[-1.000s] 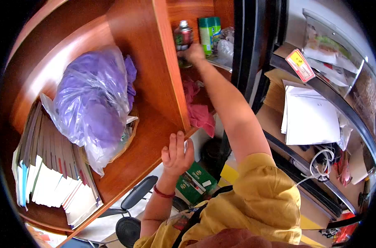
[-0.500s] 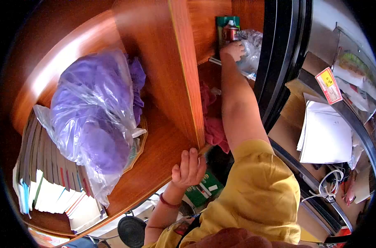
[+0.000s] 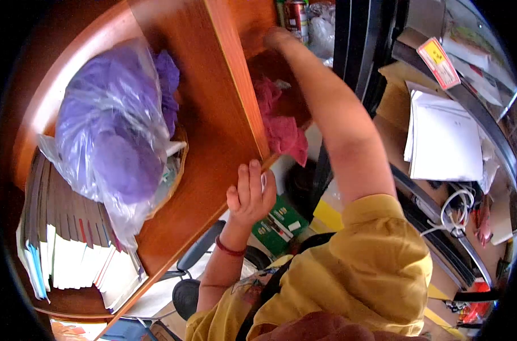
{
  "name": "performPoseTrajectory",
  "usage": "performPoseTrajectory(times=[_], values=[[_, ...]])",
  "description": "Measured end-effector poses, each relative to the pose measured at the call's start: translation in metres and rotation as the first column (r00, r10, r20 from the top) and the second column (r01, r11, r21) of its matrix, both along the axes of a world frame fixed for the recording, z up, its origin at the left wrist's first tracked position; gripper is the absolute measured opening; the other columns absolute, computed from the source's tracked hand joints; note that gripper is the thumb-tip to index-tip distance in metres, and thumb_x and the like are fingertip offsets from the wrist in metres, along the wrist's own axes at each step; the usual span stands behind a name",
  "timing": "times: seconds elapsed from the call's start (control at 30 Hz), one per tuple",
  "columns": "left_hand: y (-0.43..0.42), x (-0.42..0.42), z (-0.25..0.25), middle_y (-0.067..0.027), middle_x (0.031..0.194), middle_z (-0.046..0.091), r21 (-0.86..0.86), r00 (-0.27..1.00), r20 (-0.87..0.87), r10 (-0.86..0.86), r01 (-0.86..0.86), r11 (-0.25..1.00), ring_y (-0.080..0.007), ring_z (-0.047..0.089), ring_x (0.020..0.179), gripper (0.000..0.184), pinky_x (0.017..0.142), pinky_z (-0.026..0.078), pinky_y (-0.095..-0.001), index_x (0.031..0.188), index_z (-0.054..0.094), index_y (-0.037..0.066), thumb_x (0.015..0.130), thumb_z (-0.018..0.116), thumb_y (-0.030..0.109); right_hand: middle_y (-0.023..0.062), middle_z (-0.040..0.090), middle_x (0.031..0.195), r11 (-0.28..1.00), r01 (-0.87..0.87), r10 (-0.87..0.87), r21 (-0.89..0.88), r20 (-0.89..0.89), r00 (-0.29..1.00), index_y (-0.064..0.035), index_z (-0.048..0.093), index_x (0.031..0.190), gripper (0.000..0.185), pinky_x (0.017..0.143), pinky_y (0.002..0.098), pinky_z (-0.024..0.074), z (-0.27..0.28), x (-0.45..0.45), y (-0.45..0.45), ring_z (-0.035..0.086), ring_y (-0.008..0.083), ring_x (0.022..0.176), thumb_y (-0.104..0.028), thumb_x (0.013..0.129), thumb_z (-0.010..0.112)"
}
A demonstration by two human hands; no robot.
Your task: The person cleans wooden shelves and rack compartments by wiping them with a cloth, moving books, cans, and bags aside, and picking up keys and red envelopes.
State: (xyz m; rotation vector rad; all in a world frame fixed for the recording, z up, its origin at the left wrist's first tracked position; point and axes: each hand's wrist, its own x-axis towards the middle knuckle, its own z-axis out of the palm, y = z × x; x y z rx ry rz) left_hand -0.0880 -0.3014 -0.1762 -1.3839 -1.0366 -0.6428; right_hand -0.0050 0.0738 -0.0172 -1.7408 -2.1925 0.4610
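Wooden cabinet (image 3: 193,74), shelves packed, black frame (image 3: 349,51) to the right of the right hand. Right hand (image 3: 278,38) is in the upper compartment, blurry, fingers mostly hidden; can't tell if it's closed or holding anything. Red can (image 3: 295,18) is just beside it, up and to its right, upright, top cut off by the view edge. Crumpled clear plastic (image 3: 322,33) sits just past the can from that hand. Left hand (image 3: 251,196) has fingers extended and close together at the shelf edge, nothing visible in it. Pink cloth (image 3: 284,133) lies between the two hands, below the right one. Purple bundle in a clear bag (image 3: 113,125) and books (image 3: 79,250) are off to the left of the left hand; green box (image 3: 279,224) is below and to its right. Can looks like stiff metal, probably fairly light to moderate, fill level unknown; smooth side could slip or roll if tipped. Best grip likely around mid-body, thumb opposite fingers, kept upright, clear of the top and the loose plastic. Cloth should be light, soft and floppy, not fragile; pinch a bunched fold rather than the hanging corner.
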Motion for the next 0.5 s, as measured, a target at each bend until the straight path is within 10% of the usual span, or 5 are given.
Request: performPoseTrajectory(times=[0.07,0.2,0.27,0.37,0.5], values=[[-0.002,0.001,0.002,-0.0113,0.11,0.063,-0.027,1.0,0.023,-0.002,0.002,1.0,-0.0232,0.058,0.102,0.008,0.097,0.023,-0.0374,0.082,0.061,0.021,0.081,0.053,0.021,0.0099,0.058,0.114,0.924,-0.233,0.285,-0.305,0.142,0.948,-0.0078,0.056,0.118,0.037,0.065,0.0382,0.0545,-0.011,0.002,-0.019,0.062,0.0207,0.093,-0.023,0.084,0.059],[0.001,0.003,0.0,-0.0113,0.108,0.063,0.017,0.998,0.054,-0.04,0.039,0.999,-0.0232,0.059,0.099,0.008,0.096,0.023,-0.037,0.081,0.061,0.021,0.081,0.053,0.02,0.0075,0.066,0.08,0.871,-0.443,0.455,-0.211,0.006,0.891,-0.0101,0.059,0.115,0.037,0.055,0.0346,0.0526,-0.01,0.02,-0.171,0.062,0.0194,0.083,-0.03,0.083,0.063],[-0.001,0.003,0.001,-0.0111,0.108,0.064,-0.006,0.995,0.069,-0.066,0.066,0.998,-0.0229,0.06,0.096,0.008,0.094,0.024,-0.0366,0.081,0.061,0.021,0.081,0.053,0.021,0.0132,0.061,0.113,0.862,-0.458,0.484,-0.216,0.088,0.87,0.0004,0.061,0.105,0.052,0.069,0.0336,0.0538,-0.003,0.029,-0.177,0.062,0.0273,0.085,-0.045,0.081,0.063],[0.001,0.003,0.001,-0.0109,0.108,0.064,0.008,0.997,0.057,-0.047,0.047,0.999,-0.0228,0.061,0.094,0.007,0.092,0.026,-0.0365,0.081,0.061,0.021,0.081,0.053,0.021,0.0217,0.065,0.091,0.835,-0.409,0.257,0.368,0.397,0.881,0.0007,0.065,0.094,0.025,0.077,0.0392,0.0514,-0.012,0.029,-0.145,0.063,0.0336,0.09,-0.016,0.079,0.054],[0.001,0.001,0.001,-0.0106,0.109,0.063,0.024,0.999,0.026,-0.022,0.021,0.999,-0.0229,0.059,0.097,0.007,0.09,0.027,-0.0368,0.083,0.06,0.021,0.081,0.053,0.022,0.022,0.064,0.097,0.748,-0.152,0.031,0.646,0.194,0.98,0.0,0.065,0.095,0.026,0.079,0.0394,0.051,0.029,0.024,-0.104,0.062,0.033,0.095,-0.012,0.08,0.048]])
